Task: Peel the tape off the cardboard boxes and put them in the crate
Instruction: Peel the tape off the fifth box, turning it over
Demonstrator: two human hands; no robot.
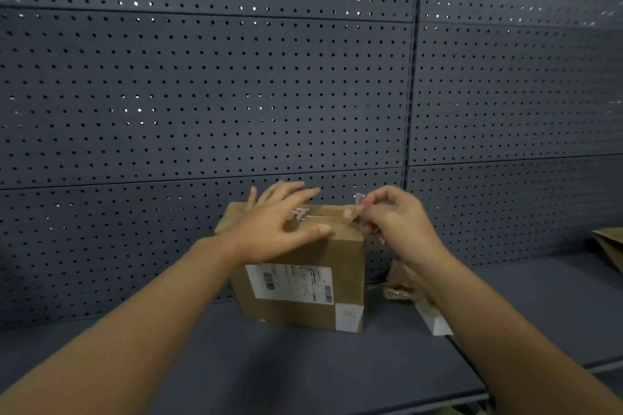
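A brown cardboard box (303, 283) with a white shipping label on its front stands on the dark grey shelf (303, 367). My left hand (279, 222) lies flat on the box's top with fingers spread, pressing it down. My right hand (394, 219) is at the box's top right corner and pinches a strip of clear tape (357, 209) that lifts off the top seam. No crate is in view.
A grey pegboard wall (236, 94) rises right behind the box. Crumpled tape and a scrap of brown paper (401, 286) lie on the shelf right of the box, partly behind my right forearm. Another brown cardboard piece (610, 246) sits at the far right edge.
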